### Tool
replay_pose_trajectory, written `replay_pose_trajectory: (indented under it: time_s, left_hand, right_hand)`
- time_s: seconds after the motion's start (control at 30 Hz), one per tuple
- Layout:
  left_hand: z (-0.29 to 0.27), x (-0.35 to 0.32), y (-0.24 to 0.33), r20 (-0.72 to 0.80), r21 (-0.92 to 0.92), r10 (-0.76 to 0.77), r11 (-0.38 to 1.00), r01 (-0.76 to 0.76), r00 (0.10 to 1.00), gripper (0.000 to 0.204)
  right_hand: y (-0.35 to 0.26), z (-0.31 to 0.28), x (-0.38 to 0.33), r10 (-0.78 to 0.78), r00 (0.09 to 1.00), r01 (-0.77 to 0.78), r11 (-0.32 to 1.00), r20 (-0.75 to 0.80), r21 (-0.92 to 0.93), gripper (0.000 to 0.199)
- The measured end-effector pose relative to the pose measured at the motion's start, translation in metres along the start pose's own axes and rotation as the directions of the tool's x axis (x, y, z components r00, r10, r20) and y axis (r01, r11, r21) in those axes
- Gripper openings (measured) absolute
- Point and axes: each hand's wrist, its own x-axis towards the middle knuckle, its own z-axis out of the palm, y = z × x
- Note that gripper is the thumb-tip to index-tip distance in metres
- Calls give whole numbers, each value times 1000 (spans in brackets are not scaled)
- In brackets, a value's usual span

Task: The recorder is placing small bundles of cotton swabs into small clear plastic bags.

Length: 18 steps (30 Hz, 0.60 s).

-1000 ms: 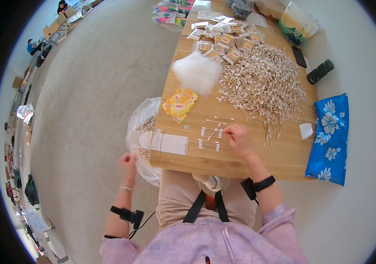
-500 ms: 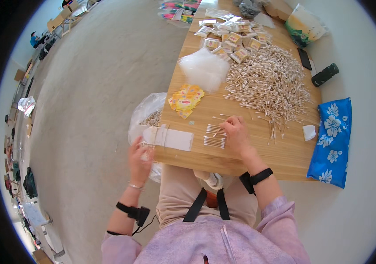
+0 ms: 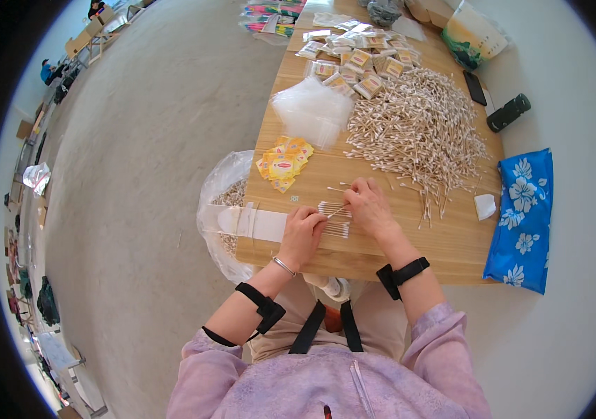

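Note:
My left hand [image 3: 303, 234] rests on the wooden table [image 3: 409, 237], fingers curled beside a small row of cotton swabs [image 3: 334, 218] laid side by side. My right hand [image 3: 369, 207] lies over the right end of that row, fingers pinching at the swabs. A white flat strip [image 3: 256, 223] lies just left of my left hand. A big heap of loose cotton swabs [image 3: 416, 133] spreads across the table beyond my hands.
Yellow sachets [image 3: 284, 162] and a pile of clear small bags [image 3: 314, 112] lie left of the heap. Filled packets [image 3: 354, 66] sit further back. A clear plastic bag of swabs [image 3: 224, 202] hangs at the table's left edge. A blue flowered cloth [image 3: 525, 216] hangs at right.
My left hand came up from below the table's left edge onto the table beside the swab row. My right hand stayed at the row.

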Motion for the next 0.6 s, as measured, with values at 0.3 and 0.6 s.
replay_pose_trajectory:
  time_s: [0.3, 0.6]
  left_hand:
    - [-9, -2, -1, -38, -38, -29, 999, 28, 999, 12]
    - [-11, -5, 1, -40, -94, -49, 995, 45, 998, 11]
  right_hand:
    - [-22, -1, -17, 123, 992, -122, 992, -18, 40, 5]
    - [-41, 6, -31, 85, 991, -55, 966, -107, 254, 4]
